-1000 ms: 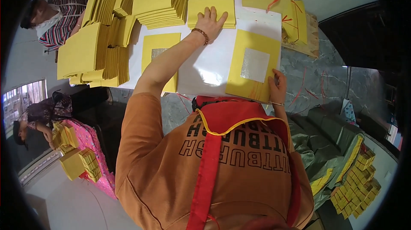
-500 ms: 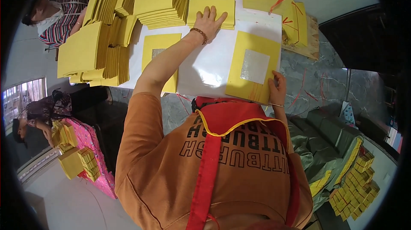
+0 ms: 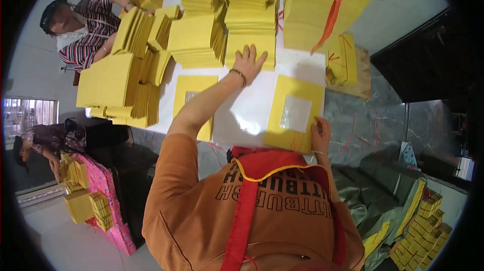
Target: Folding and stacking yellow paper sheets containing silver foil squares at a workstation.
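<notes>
My left hand [image 3: 248, 64] lies with spread fingers on the front stack of yellow paper sheets [image 3: 231, 49], its arm reaching across the table. My right hand [image 3: 320, 135] is at the right edge of a yellow pad of sheets [image 3: 273, 125], fingers loosely bent and thumb beside the edge; I see nothing gripped in it. A silvery-grey square [image 3: 295, 113] sits on top of this pad. Partly under my left forearm is another yellow sheet or pad [image 3: 182, 85] with a similar square.
Tall stacks of yellow paper [image 3: 195, 41] cover the white table's [image 3: 237, 107] far and left parts. A large yellow bundle with a red ribbon [image 3: 330, 19] stands far right. A person in a striped top [image 3: 96, 34] works at the left; another [image 3: 60, 137] is behind, beside a pink cloth [image 3: 103, 180].
The view has tilted, so table and stacks sit lower in the picture. My left hand stays on the same stack, and my right hand stays by the pad's edge.
</notes>
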`<state>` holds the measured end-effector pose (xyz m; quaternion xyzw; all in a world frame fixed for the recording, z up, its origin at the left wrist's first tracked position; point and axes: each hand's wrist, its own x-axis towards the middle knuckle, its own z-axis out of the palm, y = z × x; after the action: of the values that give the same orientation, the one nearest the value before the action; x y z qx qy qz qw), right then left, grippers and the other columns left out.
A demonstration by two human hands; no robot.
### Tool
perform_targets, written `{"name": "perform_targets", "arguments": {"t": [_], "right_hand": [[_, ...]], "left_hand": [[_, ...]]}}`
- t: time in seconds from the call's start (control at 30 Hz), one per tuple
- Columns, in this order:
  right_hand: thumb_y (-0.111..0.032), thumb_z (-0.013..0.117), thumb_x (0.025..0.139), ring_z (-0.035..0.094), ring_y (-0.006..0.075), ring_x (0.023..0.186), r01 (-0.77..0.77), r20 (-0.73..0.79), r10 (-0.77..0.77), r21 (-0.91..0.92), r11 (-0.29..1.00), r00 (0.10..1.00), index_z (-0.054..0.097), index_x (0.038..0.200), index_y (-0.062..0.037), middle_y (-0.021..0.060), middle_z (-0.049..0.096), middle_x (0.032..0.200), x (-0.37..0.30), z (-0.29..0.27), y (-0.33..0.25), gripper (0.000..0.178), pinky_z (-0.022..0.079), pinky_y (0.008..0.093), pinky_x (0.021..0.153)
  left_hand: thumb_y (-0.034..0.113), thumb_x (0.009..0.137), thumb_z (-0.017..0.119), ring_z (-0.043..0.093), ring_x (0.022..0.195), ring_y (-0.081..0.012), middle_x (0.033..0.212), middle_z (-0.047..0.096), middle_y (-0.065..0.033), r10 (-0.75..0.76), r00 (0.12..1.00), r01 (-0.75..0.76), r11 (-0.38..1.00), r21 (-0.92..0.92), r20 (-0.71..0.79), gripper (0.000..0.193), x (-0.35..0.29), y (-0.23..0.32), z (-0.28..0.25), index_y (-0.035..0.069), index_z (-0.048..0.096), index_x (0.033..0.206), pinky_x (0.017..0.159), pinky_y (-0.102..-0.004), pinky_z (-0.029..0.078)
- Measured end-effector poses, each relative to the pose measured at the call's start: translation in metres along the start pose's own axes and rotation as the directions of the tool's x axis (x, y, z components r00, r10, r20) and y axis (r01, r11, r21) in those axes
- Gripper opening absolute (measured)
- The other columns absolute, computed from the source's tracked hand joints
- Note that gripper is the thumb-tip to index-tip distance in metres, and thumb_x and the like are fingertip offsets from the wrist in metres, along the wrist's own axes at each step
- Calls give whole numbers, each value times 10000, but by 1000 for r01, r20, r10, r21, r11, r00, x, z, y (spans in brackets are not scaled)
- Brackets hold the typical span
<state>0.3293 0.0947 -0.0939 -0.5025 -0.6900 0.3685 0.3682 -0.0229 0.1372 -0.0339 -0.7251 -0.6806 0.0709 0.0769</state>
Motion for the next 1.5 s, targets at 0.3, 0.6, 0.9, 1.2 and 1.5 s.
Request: {"name": "perform_targets", "arguments": {"t": [0.3, 0.6, 0.9, 1.2, 1.5], "right_hand": [[-26, 597, 723, 485, 189, 803, -23, -8, 23, 21, 1000, 1000, 587, 978, -42, 83, 520, 921, -2, 0, -7, 256, 415, 287, 742], [-34, 596, 740, 490, 182, 812, -60, 10, 60, 50, 997, 998, 586, 980, -41, 91, 520, 936, 0, 1, -8, 240, 419, 287, 742], [-79, 598, 762, 534, 178, 820, -137, 3, 138, 135, 981, 990, 570, 1054, -39, 87, 530, 965, 2, -10, -8, 296, 440, 288, 742], [-97, 596, 774, 558, 158, 792, -193, 55, 191, 35, 981, 980, 537, 1152, -59, 96, 556, 1005, -3, -16, -18, 384, 454, 273, 694], [-55, 577, 786, 541, 151, 908, -162, 61, 159, 52, 985, 985, 536, 1155, -53, 57, 580, 1058, -1, -24, -41, 372, 434, 264, 764]], "left_hand": [[168, 757, 554, 304, 1201, -463, 1330, 259, -322, 11, 995, -12, 1000, 14, 97, 703, -4, 2, -16, 101, 214, 1369, 872, -566, 329], [193, 771, 535, 286, 1219, -444, 1341, 260, -296, -2, 998, 2, 1000, -13, 63, 675, -5, 0, -5, 121, 228, 1368, 923, -549, 289], [186, 750, 537, 304, 1226, -372, 1341, 315, -208, -44, 974, -8, 973, -230, -221, 637, -23, 22, -50, 143, 300, 1340, 968, -548, 241], [169, 805, 537, 409, 1100, -375, 1203, 432, -242, -150, 987, 107, 395, -912, 50, 538, -95, 107, -16, -2, 342, 1276, 940, -425, 342], [126, 740, 602, 467, 968, -337, 1147, 480, -185, 79, 947, -284, 663, -693, -312, 488, -108, 110, -30, 39, 457, 1198, 823, -395, 398]]}}
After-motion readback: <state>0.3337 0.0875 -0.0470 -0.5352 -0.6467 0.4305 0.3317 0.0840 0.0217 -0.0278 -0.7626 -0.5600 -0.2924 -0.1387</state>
